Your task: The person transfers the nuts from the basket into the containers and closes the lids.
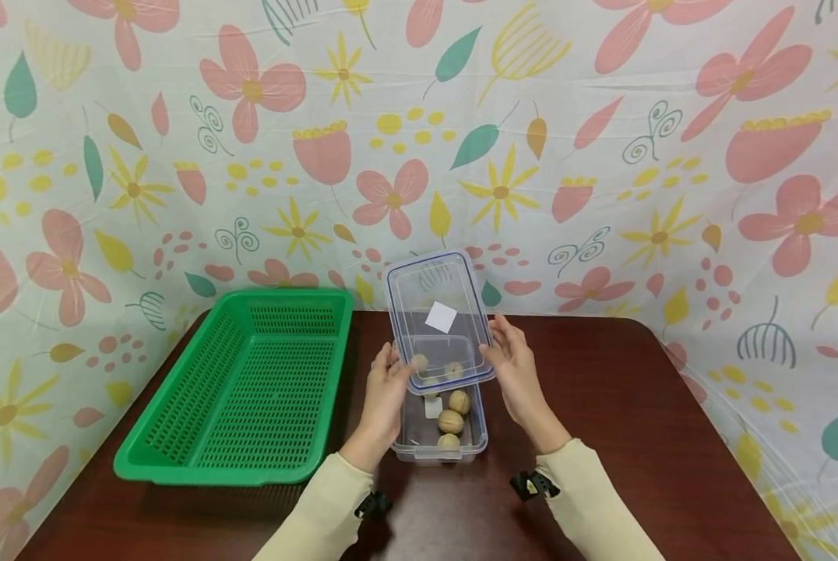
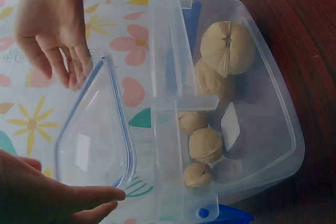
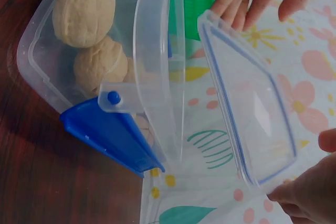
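Observation:
A clear lid (image 1: 429,284) with a blue seal and a white square label is tilted up over a clear plastic box (image 1: 480,440). My left hand (image 1: 384,393) holds the lid's lower left edge, thumb on its front. The right hand (image 1: 520,378) pinches the lower right edge; its other fingers lie beside the lid. Several walnuts (image 1: 450,421) lie in the box, some seen through the lid. A blue side clip (image 3: 110,135) hangs out from the box in the right wrist view.
A green slotted basket (image 1: 233,474) stands left of the box on the dark wooden table (image 1: 601,421). Behind the table hangs a flower-printed cloth (image 1: 566,117). Inside the box lies a small white piece (image 2: 230,126).

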A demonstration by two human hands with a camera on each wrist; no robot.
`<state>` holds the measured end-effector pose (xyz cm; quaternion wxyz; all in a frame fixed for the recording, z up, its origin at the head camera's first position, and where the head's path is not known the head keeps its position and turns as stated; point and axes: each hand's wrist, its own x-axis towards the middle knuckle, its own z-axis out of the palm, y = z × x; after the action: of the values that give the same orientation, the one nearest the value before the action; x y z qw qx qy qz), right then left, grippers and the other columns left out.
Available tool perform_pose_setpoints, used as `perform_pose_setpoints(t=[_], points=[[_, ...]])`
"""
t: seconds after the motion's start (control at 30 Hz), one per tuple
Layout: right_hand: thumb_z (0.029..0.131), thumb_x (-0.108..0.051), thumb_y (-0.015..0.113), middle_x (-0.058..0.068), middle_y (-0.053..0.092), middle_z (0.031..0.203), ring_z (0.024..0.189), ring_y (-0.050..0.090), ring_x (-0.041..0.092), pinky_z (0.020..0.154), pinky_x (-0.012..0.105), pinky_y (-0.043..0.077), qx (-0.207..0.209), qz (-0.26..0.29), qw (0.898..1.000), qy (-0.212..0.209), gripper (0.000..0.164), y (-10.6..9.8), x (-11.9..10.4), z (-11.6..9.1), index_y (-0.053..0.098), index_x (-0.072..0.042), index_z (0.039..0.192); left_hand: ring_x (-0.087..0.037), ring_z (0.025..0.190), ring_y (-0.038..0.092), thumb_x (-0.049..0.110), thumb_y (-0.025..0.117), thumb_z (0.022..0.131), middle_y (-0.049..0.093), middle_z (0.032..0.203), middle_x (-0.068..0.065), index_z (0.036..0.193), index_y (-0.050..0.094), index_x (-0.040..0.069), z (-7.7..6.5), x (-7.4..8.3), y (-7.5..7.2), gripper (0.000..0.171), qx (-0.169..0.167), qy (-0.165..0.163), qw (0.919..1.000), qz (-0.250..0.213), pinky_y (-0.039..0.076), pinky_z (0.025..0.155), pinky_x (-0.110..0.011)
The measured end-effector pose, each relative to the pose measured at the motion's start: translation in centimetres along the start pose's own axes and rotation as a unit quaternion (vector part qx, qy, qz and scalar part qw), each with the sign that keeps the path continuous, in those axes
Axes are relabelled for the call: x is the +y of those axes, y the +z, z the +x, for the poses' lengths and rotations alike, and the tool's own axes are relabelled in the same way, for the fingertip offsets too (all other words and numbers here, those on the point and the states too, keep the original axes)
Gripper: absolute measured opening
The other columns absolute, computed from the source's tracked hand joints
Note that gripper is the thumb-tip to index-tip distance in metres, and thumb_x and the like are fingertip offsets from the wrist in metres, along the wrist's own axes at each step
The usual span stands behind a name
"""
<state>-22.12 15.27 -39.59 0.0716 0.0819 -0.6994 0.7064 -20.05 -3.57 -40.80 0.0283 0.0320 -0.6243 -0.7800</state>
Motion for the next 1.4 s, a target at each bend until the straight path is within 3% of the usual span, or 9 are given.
perform_pose_setpoints(t=[0.17, 0.3, 0.5, 0.63, 0.73, 0.97, 1.03, 1.2, 1.4], points=[[0.101, -0.002, 0.046, 0.020, 0.026, 0.145, 0.142, 0.024, 0.026, 0.104, 0.016, 0.033, 0.021, 0.015, 0.999, -0.024, 0.059, 0.3, -0.2, -0.1, 0.017, 0.002, 0.152, -0.034, 0.135, 0.029, 0.008, 0.042, 0.101, 0.027, 0.138, -0.025, 0.150, 0.018, -0.007, 0.1, -0.2, 0.3, 0.057, 0.017, 0.021, 0.9983, -0.052, 0.025, 0.112, -0.053], [0.103, -0.008, 0.043, 0.021, 0.030, 0.142, 0.135, 0.030, 0.027, 0.099, 0.013, 0.032, 0.033, 0.019, 0.998, -0.041, 0.052, 0.4, -0.3, -0.2, 0.025, 0.000, 0.151, -0.038, 0.138, 0.026, 0.014, 0.037, 0.105, 0.024, 0.137, -0.024, 0.149, 0.023, -0.007, 0.1, -0.3, 0.2, 0.051, 0.011, 0.035, 0.9961, -0.080, 0.024, 0.111, -0.058], [0.106, -0.020, 0.036, 0.018, 0.031, 0.135, 0.135, 0.028, 0.025, 0.112, 0.024, 0.025, 0.041, 0.036, 0.998, -0.041, 0.048, 0.6, -0.2, -0.2, 0.031, 0.002, 0.149, -0.035, 0.139, 0.026, 0.024, 0.032, 0.107, 0.028, 0.129, -0.019, 0.148, 0.032, -0.003, 0.0, -0.3, 0.1, 0.049, 0.005, 0.074, 0.9941, -0.080, 0.022, 0.114, -0.054], [0.107, -0.029, 0.028, 0.019, 0.031, 0.138, 0.140, 0.024, 0.026, 0.118, 0.039, 0.016, 0.024, 0.078, 0.996, -0.036, 0.053, 0.8, 0.0, -0.1, 0.029, 0.010, 0.143, -0.031, 0.138, 0.027, 0.027, 0.031, 0.108, 0.029, 0.131, -0.018, 0.148, 0.034, -0.001, 0.0, -0.1, 0.1, 0.049, 0.002, 0.097, 0.9925, -0.075, 0.019, 0.116, -0.048], [0.107, -0.035, 0.021, 0.025, 0.030, 0.145, 0.143, 0.021, 0.028, 0.118, 0.043, 0.012, 0.002, 0.096, 0.995, -0.035, 0.055, 0.9, 0.2, -0.1, 0.026, 0.010, 0.138, -0.029, 0.136, 0.028, 0.029, 0.031, 0.107, 0.031, 0.137, -0.018, 0.147, 0.036, 0.001, 0.0, 0.2, 0.1, 0.049, 0.009, 0.104, 0.9928, -0.058, 0.019, 0.116, -0.048], [0.104, -0.047, 0.012, 0.023, 0.019, 0.156, 0.146, 0.011, 0.028, 0.119, 0.042, 0.004, -0.032, 0.104, 0.994, -0.012, 0.065, 0.6, 0.6, -0.3, 0.021, 0.009, 0.136, -0.025, 0.143, 0.023, 0.036, 0.027, 0.107, 0.031, 0.154, -0.010, 0.150, 0.032, 0.007, -0.1, 0.4, -0.1, 0.052, -0.009, 0.084, 0.9953, -0.047, 0.016, 0.117, -0.047], [0.103, -0.049, 0.013, 0.021, 0.009, 0.158, 0.147, 0.004, 0.027, 0.119, 0.041, 0.001, -0.040, 0.105, 0.994, 0.003, 0.070, 0.4, 0.7, -0.3, 0.011, 0.007, 0.145, -0.025, 0.144, 0.021, 0.038, 0.026, 0.107, 0.030, 0.155, -0.010, 0.150, 0.031, 0.007, 0.0, 0.3, -0.1, 0.054, -0.014, 0.080, 0.9956, -0.047, 0.015, 0.118, -0.046], [0.105, -0.047, 0.017, 0.010, -0.005, 0.161, 0.147, -0.006, 0.021, 0.119, 0.040, -0.004, -0.070, 0.108, 0.991, 0.034, 0.067, 0.0, 0.8, -0.4, -0.006, -0.008, 0.154, -0.026, 0.147, 0.013, 0.044, 0.024, 0.106, 0.020, 0.158, -0.012, 0.153, 0.019, 0.005, -0.1, 0.4, -0.1, 0.061, -0.029, 0.068, 0.9952, -0.064, 0.010, 0.119, -0.043], [0.107, -0.031, 0.019, 0.013, 0.000, 0.160, 0.147, -0.004, 0.024, 0.118, 0.042, 0.001, -0.085, 0.126, 0.987, 0.046, 0.057, -0.6, 0.8, -0.6, 0.010, 0.002, 0.153, -0.025, 0.147, 0.009, 0.050, 0.025, 0.104, 0.017, 0.159, -0.011, 0.152, 0.016, 0.004, -0.2, 0.5, -0.2, 0.067, -0.037, 0.046, 0.9954, -0.075, 0.008, 0.119, -0.044]])
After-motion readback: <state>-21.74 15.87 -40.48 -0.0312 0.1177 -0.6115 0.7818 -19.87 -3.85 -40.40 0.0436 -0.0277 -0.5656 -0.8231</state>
